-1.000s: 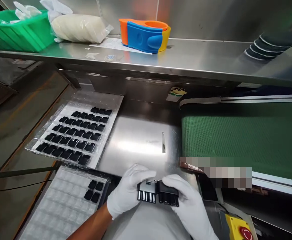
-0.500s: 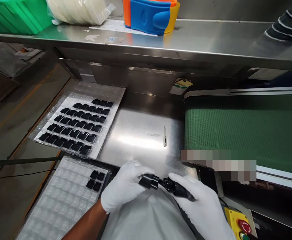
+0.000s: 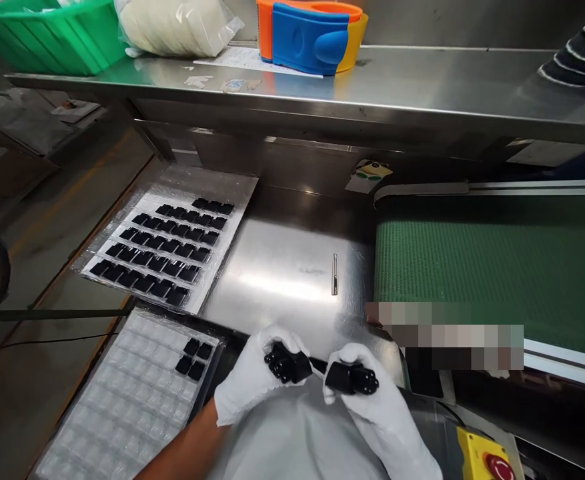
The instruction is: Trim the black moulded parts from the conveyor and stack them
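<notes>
Both my hands wear white gloves and are low in the middle of the view, over the front edge of the steel table [image 3: 282, 267]. My left hand [image 3: 252, 383] is closed round a small black plastic part [image 3: 285, 365] with its knobbed end facing up. My right hand [image 3: 372, 407] is closed round a second black part [image 3: 353, 379], its end turned to the right. The two parts sit a little apart, with a dark strip between them.
Left of my hands lie a clear blister tray [image 3: 122, 400] with a few black pieces and, farther back, another tray [image 3: 167, 247] filled with rows of them. A green conveyor belt [image 3: 492, 267] runs on the right. A shelf above carries a green bin [image 3: 57, 33], a bag [image 3: 177, 27] and a tape dispenser [image 3: 312, 33]. A yellow box with a red button [image 3: 487, 460] is at bottom right.
A second ago both hands pressed the black parts together side by side. They have since separated and turned them, so each hand now holds one piece with its end showing.
</notes>
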{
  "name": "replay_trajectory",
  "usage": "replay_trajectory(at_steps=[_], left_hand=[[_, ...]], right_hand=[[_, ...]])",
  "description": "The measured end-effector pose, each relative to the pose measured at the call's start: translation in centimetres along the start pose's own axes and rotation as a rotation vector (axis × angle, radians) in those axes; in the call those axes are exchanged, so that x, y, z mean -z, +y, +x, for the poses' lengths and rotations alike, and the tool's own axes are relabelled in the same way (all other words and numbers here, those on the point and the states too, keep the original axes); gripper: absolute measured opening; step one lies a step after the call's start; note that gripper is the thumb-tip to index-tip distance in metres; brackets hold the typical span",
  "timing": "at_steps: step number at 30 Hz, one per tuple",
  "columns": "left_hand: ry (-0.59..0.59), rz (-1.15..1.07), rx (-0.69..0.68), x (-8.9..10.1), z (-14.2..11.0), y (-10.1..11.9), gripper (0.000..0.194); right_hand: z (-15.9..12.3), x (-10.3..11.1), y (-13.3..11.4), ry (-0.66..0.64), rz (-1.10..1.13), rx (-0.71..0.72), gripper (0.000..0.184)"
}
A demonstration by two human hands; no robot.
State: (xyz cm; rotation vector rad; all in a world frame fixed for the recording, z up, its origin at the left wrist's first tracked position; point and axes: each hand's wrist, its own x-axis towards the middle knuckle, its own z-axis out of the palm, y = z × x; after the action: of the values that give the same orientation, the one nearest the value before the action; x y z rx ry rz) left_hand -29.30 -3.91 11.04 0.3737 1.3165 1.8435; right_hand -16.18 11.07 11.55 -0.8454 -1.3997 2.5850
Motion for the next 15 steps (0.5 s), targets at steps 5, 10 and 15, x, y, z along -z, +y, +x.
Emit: replay_trajectory(at_steps=[5,10,15], left_hand=[[-0.041,-0.334,-0.043,0.2,-0.9,-1.0,0.042],[0.003,-0.393,-0.013,1.4,-0.9,-1.0,0.045],[0.071,-0.425,0.223,2.4,-0.4,-0.6,0.045]], right_hand=[[3.8,2.0,5.3,0.182,-0.114,-0.039,0.039],[8.8,5.2,11.0,0.321,-0.628,0.010,0.039],[11.5,4.9,11.7,0.372,-0.964,0.036,0.041]])
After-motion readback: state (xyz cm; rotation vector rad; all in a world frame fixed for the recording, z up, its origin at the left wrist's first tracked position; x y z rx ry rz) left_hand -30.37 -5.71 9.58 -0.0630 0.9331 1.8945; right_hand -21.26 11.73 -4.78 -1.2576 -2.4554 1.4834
